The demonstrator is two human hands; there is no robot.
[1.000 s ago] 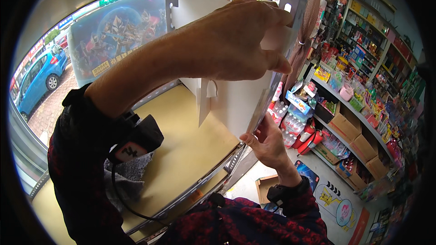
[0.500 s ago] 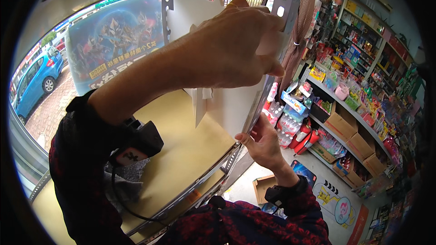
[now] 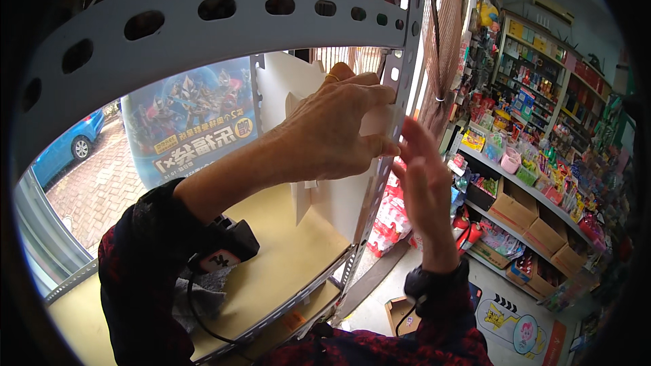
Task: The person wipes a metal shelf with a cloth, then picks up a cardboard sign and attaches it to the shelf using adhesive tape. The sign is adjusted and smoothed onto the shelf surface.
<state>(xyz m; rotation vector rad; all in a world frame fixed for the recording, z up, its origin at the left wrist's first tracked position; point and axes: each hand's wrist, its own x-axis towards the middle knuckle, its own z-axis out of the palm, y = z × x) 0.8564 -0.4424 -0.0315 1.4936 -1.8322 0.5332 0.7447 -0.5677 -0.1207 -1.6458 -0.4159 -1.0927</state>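
My left hand [image 3: 332,125] reaches across the shelf bay from the left, a yellow ring on one finger. Its fingers are curled at the edge of a white cardboard panel [image 3: 332,213], which stands upright against the end of the shelf. Part of the panel is hidden behind that hand and wrist. My right hand [image 3: 426,186] is raised just outside the grey perforated upright [image 3: 405,47], near my left fingertips. Its fingers are stretched upward and apart, somewhat blurred, with nothing visible in them.
A grey slotted beam [image 3: 237,10] crosses above my arms. Below lies the yellow shelf board [image 3: 278,230] with a grey cloth [image 3: 203,295] on it. A poster [image 3: 190,115] covers part of the window. Stocked shelves [image 3: 529,183] and a cardboard box [image 3: 401,315] are to the right.
My right hand has let go of the panel's lower edge at the shelf corner and risen alongside the upright. My left hand keeps its place on the panel. The view has tilted up, showing the beam.
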